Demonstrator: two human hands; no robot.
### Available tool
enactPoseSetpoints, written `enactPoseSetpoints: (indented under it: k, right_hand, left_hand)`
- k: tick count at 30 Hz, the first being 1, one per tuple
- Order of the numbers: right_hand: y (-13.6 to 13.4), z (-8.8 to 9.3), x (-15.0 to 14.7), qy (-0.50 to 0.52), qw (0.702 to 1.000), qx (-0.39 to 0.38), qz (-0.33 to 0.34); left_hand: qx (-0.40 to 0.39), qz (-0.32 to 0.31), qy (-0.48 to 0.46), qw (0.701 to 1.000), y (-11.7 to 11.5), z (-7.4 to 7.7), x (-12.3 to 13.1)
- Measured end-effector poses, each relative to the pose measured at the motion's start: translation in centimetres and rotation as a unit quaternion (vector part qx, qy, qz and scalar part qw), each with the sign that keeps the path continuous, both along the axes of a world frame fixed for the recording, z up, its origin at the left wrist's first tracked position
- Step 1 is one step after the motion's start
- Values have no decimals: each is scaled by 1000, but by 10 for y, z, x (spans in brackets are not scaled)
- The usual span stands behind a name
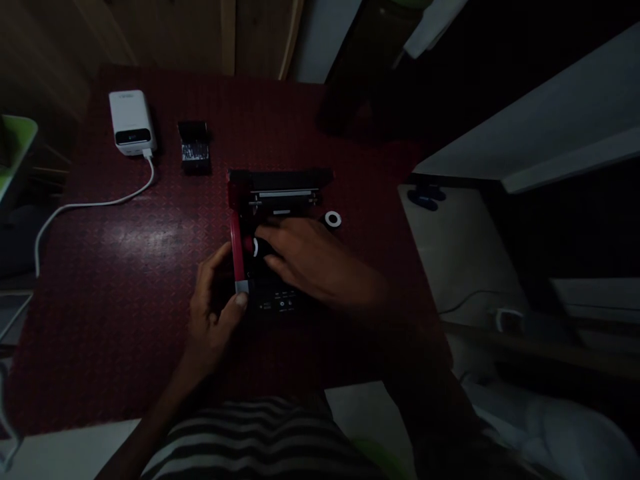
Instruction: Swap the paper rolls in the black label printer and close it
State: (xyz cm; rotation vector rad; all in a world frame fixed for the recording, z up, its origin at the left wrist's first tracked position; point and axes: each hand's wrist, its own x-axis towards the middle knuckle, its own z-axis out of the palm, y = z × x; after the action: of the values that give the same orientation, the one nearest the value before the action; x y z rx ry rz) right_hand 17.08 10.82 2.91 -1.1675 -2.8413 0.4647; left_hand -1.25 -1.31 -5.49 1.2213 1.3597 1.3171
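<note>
The left hand [220,313] is clamping its grip on the red side rail [236,250] of the black device [283,197], which is sitting mid-way across the worktop [125,267]. The right hand [305,257] is lying over it, and I cannot tell its grip. The device is looking rigid and lightish (its raised back likely delicate), so the body edges are offering the safest hold.

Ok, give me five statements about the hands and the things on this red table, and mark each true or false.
1. The left hand touches the red left edge of the black device. True.
2. The right hand holds the white power bank. False: it rests on the device.
3. A white cable is plugged into the power bank. True.
4. The white ring lies left of the device. False: right of it.
5. The small black box lies beside the power bank. True.
</note>
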Motion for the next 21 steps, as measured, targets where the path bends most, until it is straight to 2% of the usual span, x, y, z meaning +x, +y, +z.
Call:
enactPoseSetpoints:
  k: [3,5,8,11,14,16,18,21]
  right_hand:
    - [-12,5,2,41,997,54,-34]
    - [-24,10,10,109,987,98,-63]
    - [-45,19,38,238,954,130,-130]
    - [-67,15,79,359,904,76,-221]
    - [-84,-10,112,474,816,9,-331]
    - [-91,-35,121,488,778,-43,-393]
    - [-92,-61,120,472,765,-107,-425]
    - [-87,-92,107,466,768,-167,-407]
  left_hand:
    - [0,11,0,1000,1,-1,1]
    - [0,12,2,1000,1,-1,2]
    - [-11,6,-6,1000,1,0,2]
    - [-12,7,-13,1000,1,1,1]
    - [12,6,-6,1000,1,0,1]
    - [21,7,-4,1000,2,-3,1]
    - [20,11,-8,1000,2,-5,2]
    - [23,26,5,999,2,-6,3]
